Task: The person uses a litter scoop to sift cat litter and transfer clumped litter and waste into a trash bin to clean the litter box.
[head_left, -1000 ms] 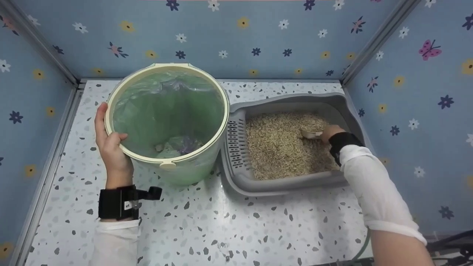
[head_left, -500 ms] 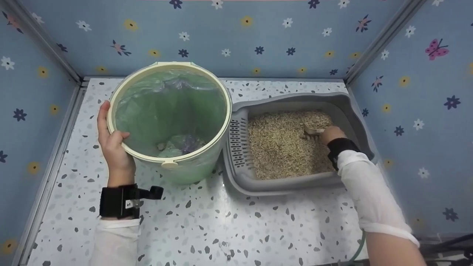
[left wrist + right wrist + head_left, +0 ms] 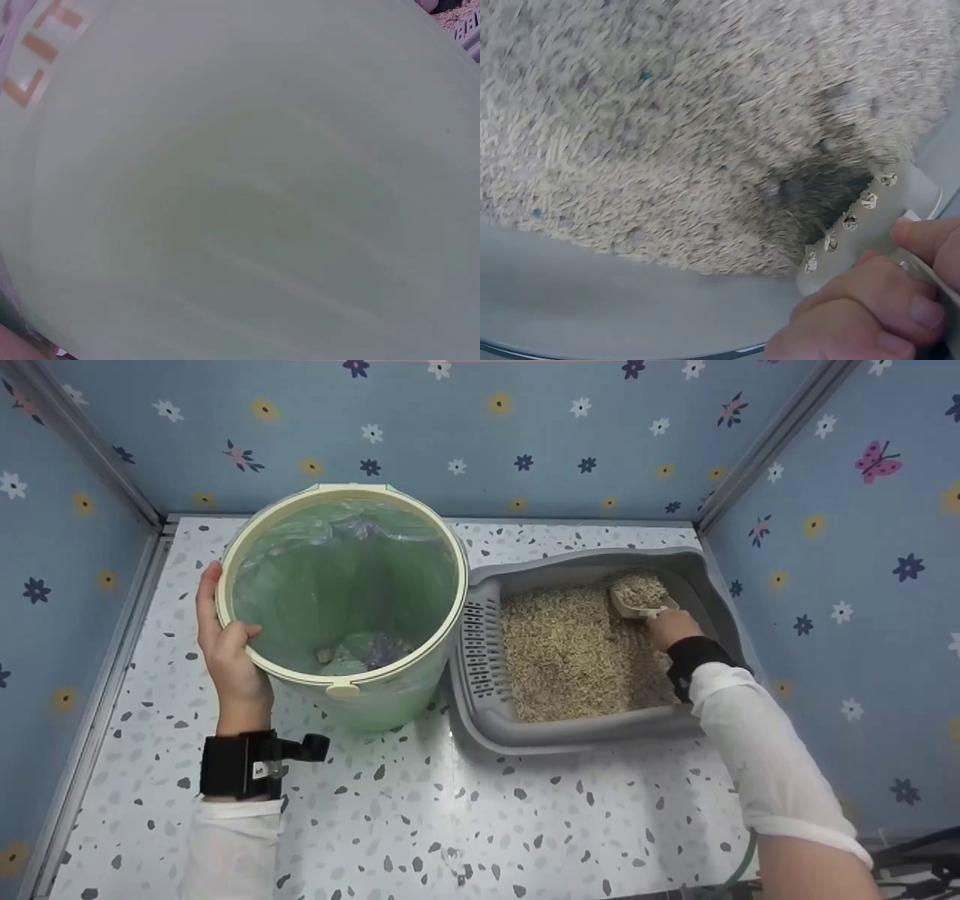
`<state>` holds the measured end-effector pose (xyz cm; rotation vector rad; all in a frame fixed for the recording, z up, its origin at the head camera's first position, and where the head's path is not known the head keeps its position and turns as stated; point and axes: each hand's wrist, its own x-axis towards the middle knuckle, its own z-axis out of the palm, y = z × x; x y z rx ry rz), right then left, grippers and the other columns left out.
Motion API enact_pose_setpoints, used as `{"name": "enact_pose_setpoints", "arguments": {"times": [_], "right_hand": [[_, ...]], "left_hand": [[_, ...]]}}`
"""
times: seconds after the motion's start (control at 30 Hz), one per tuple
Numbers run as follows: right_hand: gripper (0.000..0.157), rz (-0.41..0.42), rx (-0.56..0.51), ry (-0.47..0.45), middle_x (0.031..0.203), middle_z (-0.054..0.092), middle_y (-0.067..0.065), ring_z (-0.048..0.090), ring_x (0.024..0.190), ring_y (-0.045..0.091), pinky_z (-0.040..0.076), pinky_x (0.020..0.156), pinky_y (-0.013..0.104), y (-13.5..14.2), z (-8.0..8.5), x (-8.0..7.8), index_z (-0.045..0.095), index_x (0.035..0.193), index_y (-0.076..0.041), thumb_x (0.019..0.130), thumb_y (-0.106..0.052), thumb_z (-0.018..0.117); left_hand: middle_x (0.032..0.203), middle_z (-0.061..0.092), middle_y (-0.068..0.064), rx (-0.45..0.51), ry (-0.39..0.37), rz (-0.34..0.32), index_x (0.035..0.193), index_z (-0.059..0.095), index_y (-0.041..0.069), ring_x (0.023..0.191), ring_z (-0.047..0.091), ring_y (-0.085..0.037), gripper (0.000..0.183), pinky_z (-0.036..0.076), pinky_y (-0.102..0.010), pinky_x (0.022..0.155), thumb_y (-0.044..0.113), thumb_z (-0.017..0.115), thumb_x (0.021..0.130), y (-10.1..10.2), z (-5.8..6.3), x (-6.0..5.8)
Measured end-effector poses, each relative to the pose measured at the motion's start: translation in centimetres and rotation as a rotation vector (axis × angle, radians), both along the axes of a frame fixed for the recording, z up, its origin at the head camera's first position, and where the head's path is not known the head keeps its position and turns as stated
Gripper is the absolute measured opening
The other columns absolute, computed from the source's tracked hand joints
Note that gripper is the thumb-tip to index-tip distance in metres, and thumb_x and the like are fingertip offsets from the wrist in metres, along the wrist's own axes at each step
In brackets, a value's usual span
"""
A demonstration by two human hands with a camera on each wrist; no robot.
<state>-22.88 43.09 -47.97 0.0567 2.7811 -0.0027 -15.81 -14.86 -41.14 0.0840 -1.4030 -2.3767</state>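
My left hand (image 3: 236, 675) grips the rim of a light-green trash bin (image 3: 390, 705), its thumb hooked over the cream rim and fingers along the outside. In the left wrist view the bin's pale wall (image 3: 255, 187) fills nearly everything. My right hand (image 3: 673, 628) holds the handle of a beige litter scoop (image 3: 628, 610), which is heaped with litter and sits at the back right of a grey litter box (image 3: 555, 736). Slots along the scoop (image 3: 874, 217) show in the right wrist view, with pellets caught in them. Tan cat litter (image 3: 570, 652) covers the box floor.
A clear liner (image 3: 300, 555) lines the bin, with crumpled waste (image 3: 386, 651) at its bottom. The bin stands close against the box's slotted left end (image 3: 480, 652). Flowered blue panels (image 3: 420, 442) wall in the speckled white table (image 3: 360, 817) at the back and sides.
The scoop has come up out of the litter toward the back of the box, now heaped, leaving a darker hollow. My left hand and the bin have stayed in place.
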Motion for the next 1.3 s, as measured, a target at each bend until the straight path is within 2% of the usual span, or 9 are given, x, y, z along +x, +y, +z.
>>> {"name": "enact_pose_setpoints", "arguments": {"times": [0.07, 0.13, 0.43, 0.57, 0.7, 0.93, 1.1, 1.2, 1.3], "right_hand": [[0.046, -0.068, -0.089, 0.032, 0.094, 0.058, 0.038, 0.059, 0.086, 0.050, 0.049, 0.076, 0.054, -4.3, 5.3, 2.9, 0.060, 0.087, 0.017, 0.101, -0.020, 0.036], [0.049, -0.099, -0.102, 0.015, 0.097, 0.058, 0.038, 0.060, 0.089, 0.049, 0.049, 0.079, 0.053, -5.4, 6.4, 3.3, 0.060, 0.087, 0.015, 0.101, -0.024, 0.035], [0.050, -0.134, -0.119, 0.063, 0.085, 0.060, 0.033, 0.060, 0.074, 0.044, 0.049, 0.068, 0.052, -2.5, 1.8, 0.0, 0.057, 0.070, 0.003, 0.098, -0.036, 0.043], [0.045, -0.145, -0.112, 0.056, 0.087, 0.060, 0.034, 0.060, 0.077, 0.046, 0.048, 0.072, 0.054, -4.2, 3.5, 0.9, 0.055, 0.070, 0.004, 0.099, -0.028, 0.043], [0.045, -0.077, -0.087, 0.065, 0.082, 0.059, 0.034, 0.060, 0.076, 0.047, 0.048, 0.071, 0.054, -5.2, 4.7, 1.6, 0.052, 0.066, 0.003, 0.100, -0.024, 0.040], [0.043, -0.096, -0.088, 0.068, 0.090, 0.058, 0.036, 0.059, 0.079, 0.045, 0.047, 0.076, 0.052, -5.6, 6.1, 2.0, 0.055, 0.074, 0.007, 0.099, -0.022, 0.036], [0.045, -0.040, -0.083, 0.009, 0.087, 0.059, 0.035, 0.060, 0.077, 0.044, 0.048, 0.074, 0.052, -5.4, 6.7, 2.3, 0.059, 0.081, 0.012, 0.101, -0.020, 0.034], [0.049, 0.023, -0.081, -0.002, 0.081, 0.061, 0.031, 0.061, 0.073, 0.042, 0.049, 0.073, 0.051, -4.1, 5.1, 1.6, 0.062, 0.081, 0.010, 0.102, -0.024, 0.033], [0.064, 0.151, -0.067, 0.102, 0.066, 0.059, 0.023, 0.058, 0.061, 0.037, 0.048, 0.063, 0.048, -0.7, 1.2, 0.3, 0.062, 0.071, 0.003, 0.102, -0.041, 0.026]], "left_hand": [[0.152, 0.027, -0.001, -0.006, -0.005, 0.006, 0.145, 0.035, 0.013, 0.137, 0.031, -0.019, 0.080, 0.030, -0.039, 0.104, -0.013, 0.021, 0.070, -0.1, -0.1, 0.0], [0.152, 0.027, 0.000, -0.013, -0.013, 0.013, 0.145, 0.035, 0.013, 0.137, 0.031, -0.018, 0.080, 0.030, -0.038, 0.104, -0.013, 0.022, 0.070, -0.2, -0.1, 0.0], [0.152, 0.026, 0.002, -0.015, -0.025, -0.006, 0.145, 0.035, 0.017, 0.137, 0.032, -0.019, 0.080, 0.030, -0.042, 0.103, -0.012, 0.023, 0.072, -0.1, -0.1, 0.1], [0.152, 0.025, 0.001, -0.022, -0.019, -0.006, 0.145, 0.034, 0.016, 0.137, 0.030, -0.018, 0.080, 0.029, -0.040, 0.103, -0.012, 0.024, 0.072, 0.0, -0.1, -0.1], [0.152, 0.026, 0.001, -0.036, -0.013, -0.002, 0.145, 0.034, 0.014, 0.138, 0.030, -0.018, 0.080, 0.029, -0.040, 0.103, -0.012, 0.023, 0.070, 0.0, -0.1, -0.1], [0.152, 0.025, 0.003, -0.103, -0.033, 0.003, 0.146, 0.033, 0.017, 0.138, 0.027, -0.015, 0.080, 0.028, -0.039, 0.103, -0.010, 0.025, 0.071, 0.0, -0.3, 0.0], [0.152, 0.026, 0.003, -0.092, -0.025, 0.004, 0.146, 0.035, 0.017, 0.138, 0.029, -0.016, 0.080, 0.029, -0.039, 0.104, -0.010, 0.025, 0.071, -0.1, -0.3, 0.0], [0.152, 0.026, 0.002, -0.083, -0.021, 0.005, 0.145, 0.035, 0.017, 0.138, 0.029, -0.017, 0.080, 0.029, -0.039, 0.105, -0.010, 0.025, 0.071, -0.1, -0.3, 0.0], [0.152, 0.026, 0.002, -0.082, -0.021, 0.001, 0.146, 0.033, 0.016, 0.138, 0.030, -0.017, 0.079, 0.029, -0.039, 0.105, -0.010, 0.025, 0.071, -0.1, -0.3, 0.0]]}}
